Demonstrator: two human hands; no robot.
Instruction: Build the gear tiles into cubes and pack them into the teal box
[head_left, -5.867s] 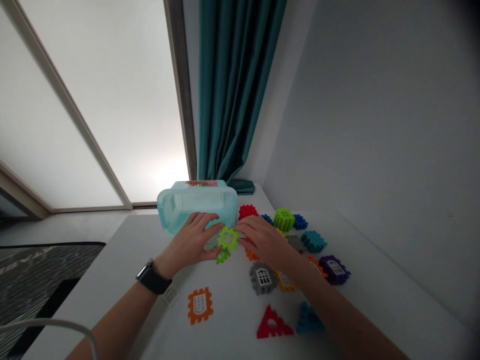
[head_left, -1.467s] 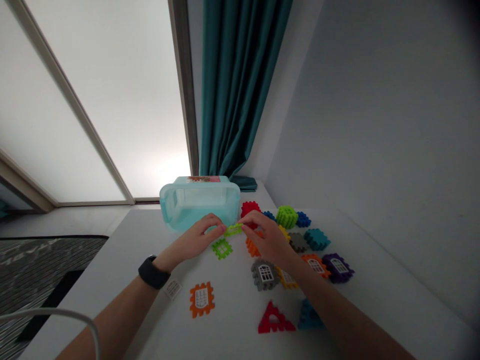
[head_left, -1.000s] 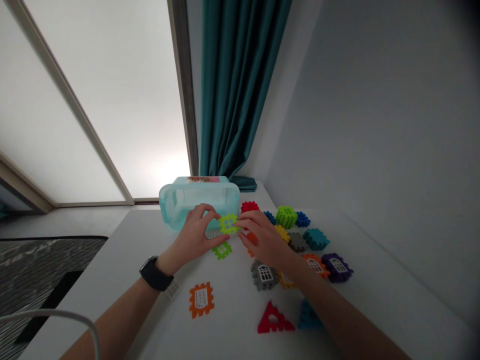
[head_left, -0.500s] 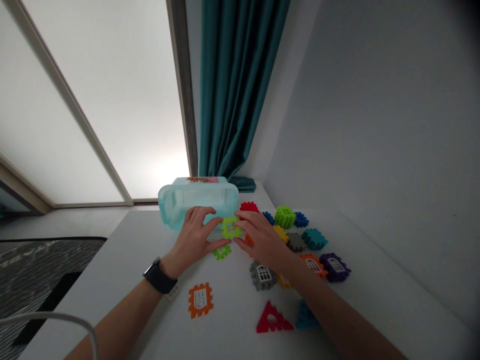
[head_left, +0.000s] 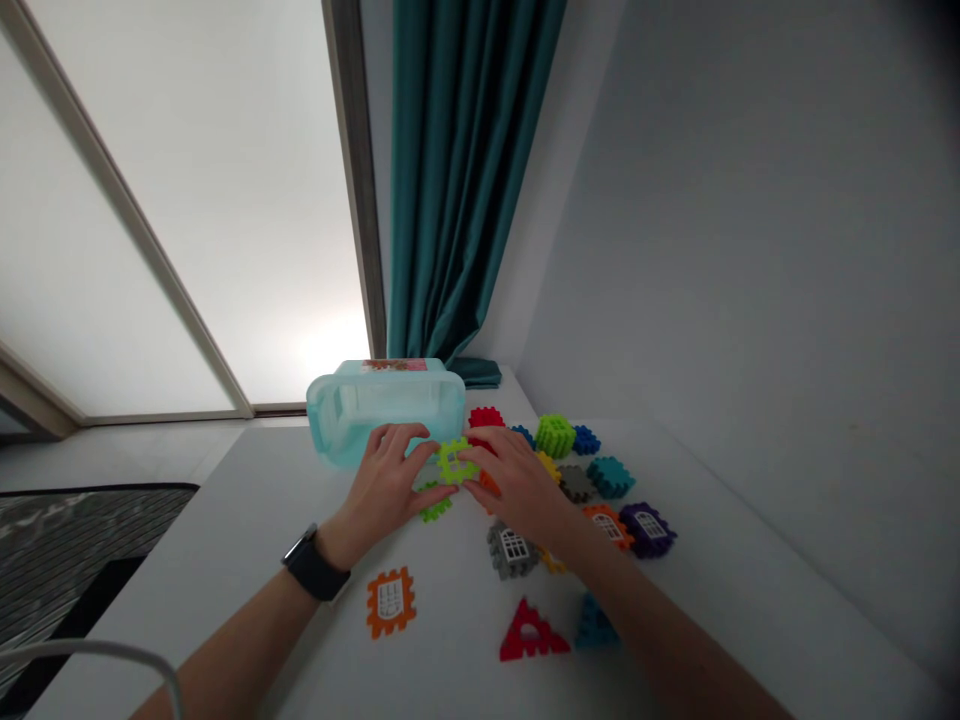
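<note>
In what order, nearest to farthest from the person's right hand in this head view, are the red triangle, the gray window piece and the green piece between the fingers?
From the right hand:
1. Green piece: at its fingertips, on its left side.
2. Gray window piece: just below it in the picture.
3. Red triangle: lower still, nearest the bottom edge.

The lime tile (head_left: pixel 448 463), edge-on earlier, now shows its face.

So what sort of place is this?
Probably a room in someone's home: there's a long teal curtain and a white table with bright toothed pieces, likely toys, spread over it.
</note>
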